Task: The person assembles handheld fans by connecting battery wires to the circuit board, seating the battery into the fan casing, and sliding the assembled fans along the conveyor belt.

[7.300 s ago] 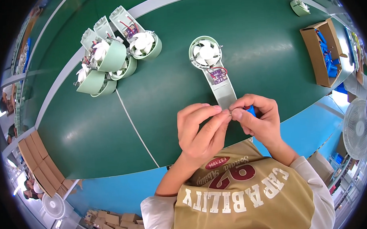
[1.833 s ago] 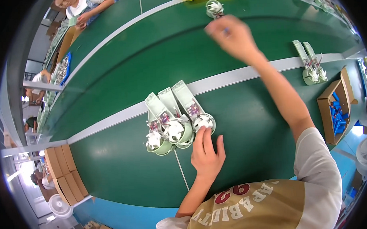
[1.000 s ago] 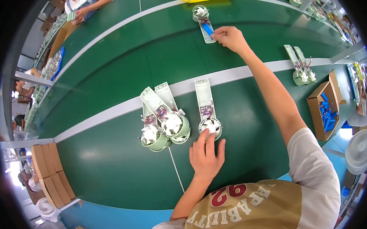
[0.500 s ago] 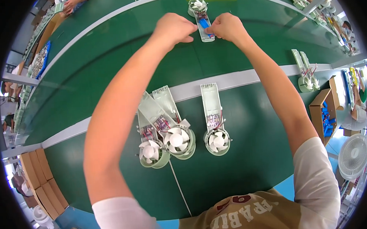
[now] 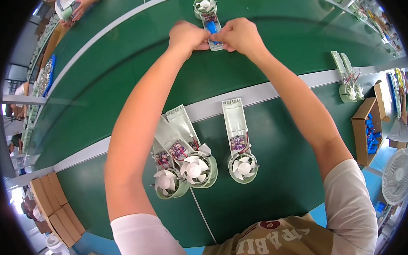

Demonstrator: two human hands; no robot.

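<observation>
At the far side of the green surface lies an open handheld fan housing (image 5: 217, 47), pale green, with its white blades at the far end. A blue cylindrical battery (image 5: 211, 26) sits lengthwise in its handle, below a small circuit board. My left hand (image 5: 188, 37) is closed at the handle's left edge, fingertips pinching there. From the right, my right hand (image 5: 241, 35) presses thumb and fingers on the battery's near end and the handle's rim. Several similar open fans, such as one fan (image 5: 240, 139) in the middle and another fan (image 5: 191, 159) left of it, lie nearer me.
A grey strip (image 5: 265, 93) crosses the green table. To the right stand a carton (image 5: 365, 131) of blue batteries, two more open fans (image 5: 347, 79) and a white floor fan (image 5: 398, 172). Cardboard dividers (image 5: 56, 207) are at left. Another person's hand (image 5: 81, 9) shows at top left.
The fan housing between my hands has shifted left. My left hand, beside it before, now meets its edge, and my right hand has moved left with it.
</observation>
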